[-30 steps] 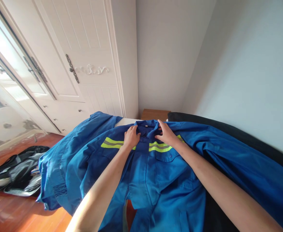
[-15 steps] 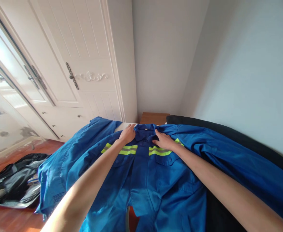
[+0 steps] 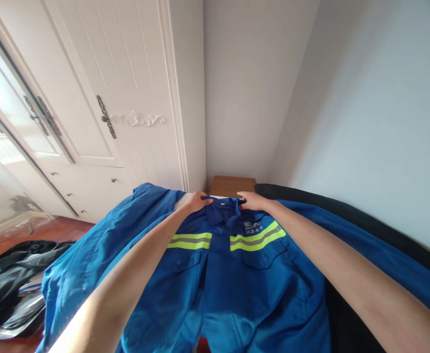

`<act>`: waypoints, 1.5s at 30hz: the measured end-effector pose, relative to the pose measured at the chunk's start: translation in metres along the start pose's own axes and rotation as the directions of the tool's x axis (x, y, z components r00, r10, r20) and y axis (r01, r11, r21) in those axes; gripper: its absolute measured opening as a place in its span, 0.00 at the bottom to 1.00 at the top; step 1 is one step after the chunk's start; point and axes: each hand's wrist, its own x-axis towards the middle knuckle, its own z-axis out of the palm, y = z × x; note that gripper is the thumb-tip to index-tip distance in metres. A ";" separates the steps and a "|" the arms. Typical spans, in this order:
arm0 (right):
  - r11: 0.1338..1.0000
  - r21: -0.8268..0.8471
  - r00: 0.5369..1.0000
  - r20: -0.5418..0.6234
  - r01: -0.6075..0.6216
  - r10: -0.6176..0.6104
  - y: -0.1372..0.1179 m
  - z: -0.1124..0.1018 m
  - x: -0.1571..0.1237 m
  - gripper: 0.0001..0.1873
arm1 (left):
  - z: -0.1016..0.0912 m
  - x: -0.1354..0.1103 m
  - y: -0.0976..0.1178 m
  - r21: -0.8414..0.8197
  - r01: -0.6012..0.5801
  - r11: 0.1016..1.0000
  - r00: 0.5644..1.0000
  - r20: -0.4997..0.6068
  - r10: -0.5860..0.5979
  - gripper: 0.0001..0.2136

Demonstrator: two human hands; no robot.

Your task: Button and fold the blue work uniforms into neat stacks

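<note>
A blue work jacket (image 3: 218,284) with yellow-and-grey reflective bands across its chest lies spread out in front of me, its collar at the far end. My left hand (image 3: 197,201) pinches the cloth at the left side of the collar. On the other side, my right hand (image 3: 250,200) has its fingers closed on the jacket beside the collar. White lettering shows on the chest below my right wrist. Both sleeves stretch outward, the left one folded over in a broad heap of blue cloth (image 3: 89,245).
A white wardrobe (image 3: 137,78) stands at the left. Behind the collar is a brown wooden surface (image 3: 233,185). A black padded edge (image 3: 310,198) runs along the right wall. On the reddish floor at the lower left lies an open bag (image 3: 12,284) with things in it.
Both hands have moved from resting on the jacket's front to gripping beside its collar. The chest lettering, covered before, now shows, and the bands lie straighter.
</note>
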 end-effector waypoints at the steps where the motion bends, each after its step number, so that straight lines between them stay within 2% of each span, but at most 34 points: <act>1: 0.999 0.045 1.000 0.020 0.008 -0.009 -0.001 0.000 0.000 0.24 | -0.004 -0.002 0.003 -0.046 0.000 0.999 1.000 -0.003 -0.001 0.12; 3: 0.989 0.148 0.999 0.041 0.022 -0.028 -0.005 -0.001 0.000 0.13 | -0.014 -0.005 0.008 -0.142 0.006 0.990 1.000 -0.003 -0.007 0.13; 5: 0.966 0.257 0.999 0.045 0.012 -0.025 -0.011 -0.004 -0.001 0.10 | -0.021 -0.007 0.013 -0.229 0.015 0.973 1.000 0.002 -0.015 0.14; 9: 0.904 0.423 0.997 0.062 -0.068 0.046 -0.018 -0.013 0.003 0.11 | -0.025 -0.004 0.019 -0.353 0.027 0.935 0.999 -0.029 -0.040 0.15; 13: 0.848 0.500 0.981 0.163 -0.173 0.103 -0.011 -0.011 0.006 0.10 | -0.015 0.001 0.018 -0.429 0.099 0.898 0.991 -0.038 -0.127 0.17; 16: 0.825 0.496 0.956 0.242 -0.270 0.167 0.000 -0.001 0.005 0.09 | -0.007 -0.001 0.011 -0.458 0.212 0.864 0.977 0.079 -0.198 0.20; 18: 0.809 0.504 0.946 0.260 -0.302 0.191 0.006 0.003 0.004 0.09 | -0.003 -0.004 0.003 -0.506 0.302 0.808 0.953 0.186 -0.240 0.22; 20: 0.783 0.542 0.945 0.269 -0.307 0.185 0.010 0.005 0.004 0.09 | -0.001 -0.007 -0.006 -0.576 0.353 0.737 0.935 0.237 -0.262 0.20; 21: 0.768 0.562 0.945 0.278 -0.306 0.174 0.011 0.005 0.004 0.10 | -0.001 -0.007 -0.010 -0.610 0.358 0.707 0.934 0.240 -0.266 0.19; 24: 0.723 0.584 0.916 0.361 -0.368 0.174 0.013 0.007 0.005 0.21 | -0.001 -0.009 -0.021 -0.666 0.324 0.672 0.945 0.201 -0.257 0.16; 26: 0.697 0.598 0.907 0.374 -0.396 0.195 0.014 0.012 0.006 0.22 | -0.001 -0.011 -0.026 -0.688 0.300 0.660 0.953 0.187 -0.238 0.16; 30: 0.675 0.671 0.952 0.238 -0.306 0.195 0.018 0.025 0.006 0.16 | -0.001 -0.021 -0.029 -0.717 0.232 0.657 0.972 0.146 -0.183 0.16; 34: 0.677 0.706 0.976 0.104 -0.207 0.190 0.021 0.032 0.005 0.17 | 0.004 -0.027 -0.030 -0.733 0.148 0.664 0.983 0.034 -0.181 0.19; 39: 0.723 0.679 0.981 -0.019 -0.128 0.192 0.026 0.038 0.006 0.22 | 0.009 -0.027 -0.032 -0.729 0.086 0.679 0.979 -0.064 -0.192 0.19; 45: 0.826 0.559 0.971 -0.148 -0.076 0.190 0.030 0.044 0.008 0.26 | 0.009 -0.030 -0.029 -0.724 0.037 0.689 0.994 -0.046 -0.102 0.16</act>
